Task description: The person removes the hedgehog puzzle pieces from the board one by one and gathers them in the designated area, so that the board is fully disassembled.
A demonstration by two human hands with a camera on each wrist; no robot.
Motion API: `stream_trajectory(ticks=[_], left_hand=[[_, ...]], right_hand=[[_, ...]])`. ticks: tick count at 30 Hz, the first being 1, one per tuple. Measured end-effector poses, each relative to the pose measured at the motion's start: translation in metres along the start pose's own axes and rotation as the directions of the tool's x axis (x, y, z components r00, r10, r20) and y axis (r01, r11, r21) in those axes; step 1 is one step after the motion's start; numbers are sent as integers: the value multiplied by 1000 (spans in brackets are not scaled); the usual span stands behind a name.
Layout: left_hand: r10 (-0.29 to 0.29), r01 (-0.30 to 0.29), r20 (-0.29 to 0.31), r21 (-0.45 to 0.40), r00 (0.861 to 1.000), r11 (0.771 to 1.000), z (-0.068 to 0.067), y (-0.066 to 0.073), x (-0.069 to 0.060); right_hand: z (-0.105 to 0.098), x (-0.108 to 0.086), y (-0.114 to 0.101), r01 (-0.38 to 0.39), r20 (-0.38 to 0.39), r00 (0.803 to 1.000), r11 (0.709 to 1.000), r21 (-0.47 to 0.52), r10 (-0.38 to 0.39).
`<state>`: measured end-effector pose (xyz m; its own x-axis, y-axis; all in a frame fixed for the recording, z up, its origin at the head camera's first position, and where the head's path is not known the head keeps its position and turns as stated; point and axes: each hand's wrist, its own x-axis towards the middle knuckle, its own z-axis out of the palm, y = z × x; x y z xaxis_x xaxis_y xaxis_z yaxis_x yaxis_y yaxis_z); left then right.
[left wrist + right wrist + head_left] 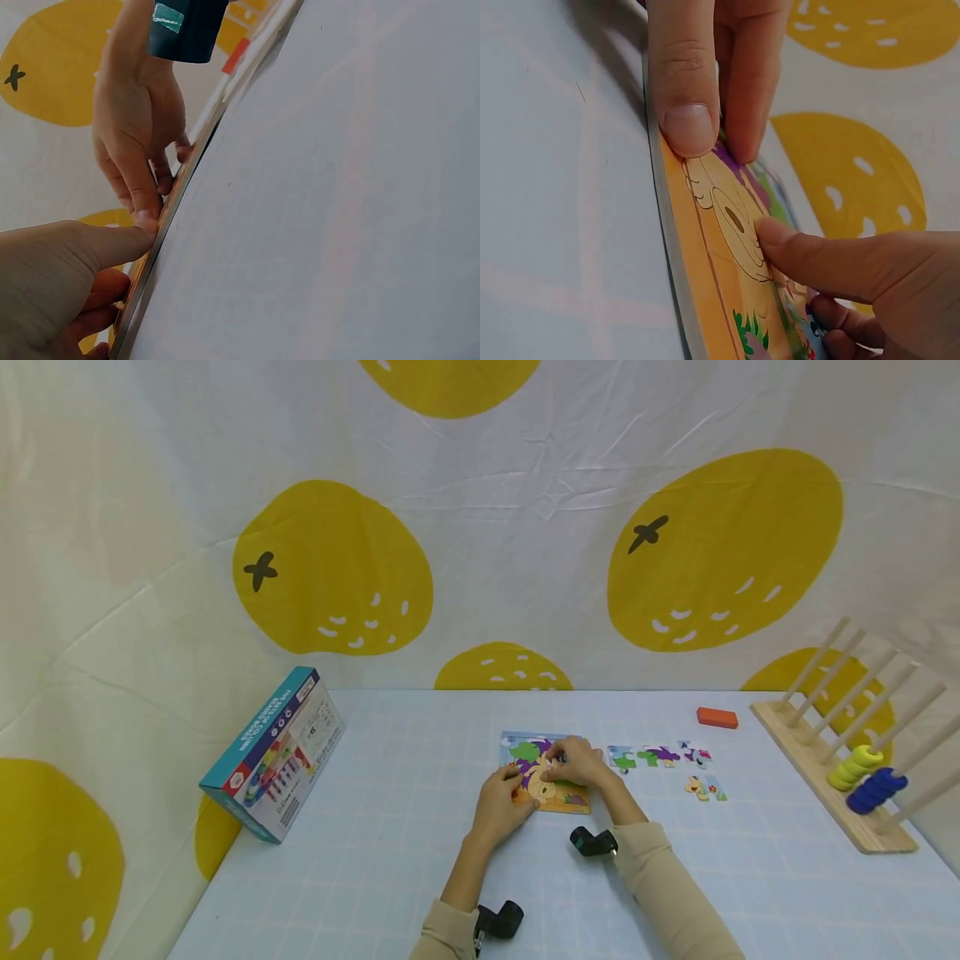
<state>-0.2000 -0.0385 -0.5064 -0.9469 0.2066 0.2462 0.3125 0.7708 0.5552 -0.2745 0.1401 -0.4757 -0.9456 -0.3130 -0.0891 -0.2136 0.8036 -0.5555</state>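
A colorful jigsaw puzzle board [577, 800] lies on the table, with a yellow cartoon animal [739, 225] in its picture. My left hand [501, 807] holds its near left corner, the thumb on the orange front border and the fingers bent over the left side. Above the middle of the picture, my right hand [581, 764] pinches at a puzzle piece, its thumb on the yellow animal and its other fingers bent; the piece is mostly hidden. In the left wrist view, the left hand [52, 277] and right hand [142, 112] meet over the board's edge.
Loose puzzle pieces [660, 757] lie right of the board, with more pieces [705, 788] nearer. Behind them is an orange-red block [717, 718]. A wooden peg rack [832, 777] with yellow and blue rings stands at right. A toy box [273, 756] stands at left.
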Motion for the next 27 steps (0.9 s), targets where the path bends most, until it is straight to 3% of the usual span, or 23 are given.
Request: stream_trajectory(ticks=[10,21,27], left_hand=[[-9,9,-6,10,1000,1000,1,2,0],[6,-7,-22,-58,1000,998,0,0,-1],[6,-7,-17,-66,1000,998,1,1,-1]], right_hand=[[0,3,0,-12,14,1000,1000,13,12],[1,-1,0,39,-19,999,996,82,-38],[1,-2,3,91,-41,995,993,73,-88]])
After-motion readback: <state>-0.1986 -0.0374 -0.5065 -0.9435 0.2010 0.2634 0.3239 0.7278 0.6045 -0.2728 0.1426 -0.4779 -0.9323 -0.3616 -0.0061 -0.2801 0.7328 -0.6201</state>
